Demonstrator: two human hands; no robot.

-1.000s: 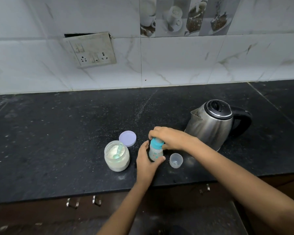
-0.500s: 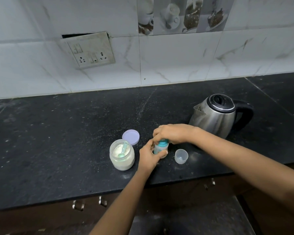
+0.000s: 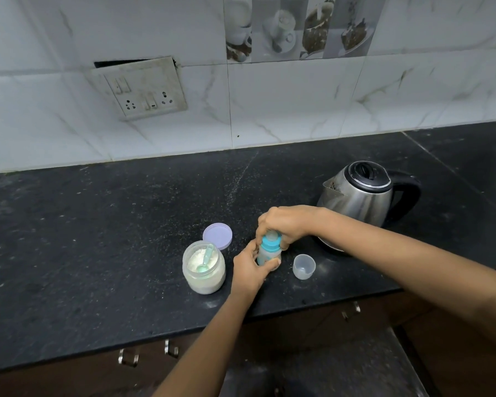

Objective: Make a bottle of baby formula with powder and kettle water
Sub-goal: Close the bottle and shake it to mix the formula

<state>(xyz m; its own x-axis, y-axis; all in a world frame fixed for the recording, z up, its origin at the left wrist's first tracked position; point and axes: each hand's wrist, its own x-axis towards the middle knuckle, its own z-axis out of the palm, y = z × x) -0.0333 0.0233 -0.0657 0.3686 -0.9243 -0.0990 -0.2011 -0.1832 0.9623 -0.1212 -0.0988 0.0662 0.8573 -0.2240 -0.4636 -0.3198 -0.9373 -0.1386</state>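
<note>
- A small baby bottle stands upright near the front edge of a black stone counter, gripped by both bare hands of a person.
- The left hand wraps the clear lower body of the bottle, thumb across the front and fingers curled behind, closed firmly on it.
- The right hand comes over the top, fingers bent down around the blue collar and teat, clenched on the bottle's upper part.
- No brand, label or lettering can be read on the bottle or on anything else in view.
- Just beside the left hand, toward the counter's left, an open jar of pale powder holds a light green scoop lying in the powder.
- The jar's lilac lid lies flat behind the jar, touching or nearly touching its rim.
- A small clear cap sits mouth-up near the bottle on its right side, apart from it.
- A steel kettle with black lid and handle stands behind the right forearm, toward the counter's right end, spout facing left.
- A switch-and-socket plate hangs askew on the white tiled wall.
</note>
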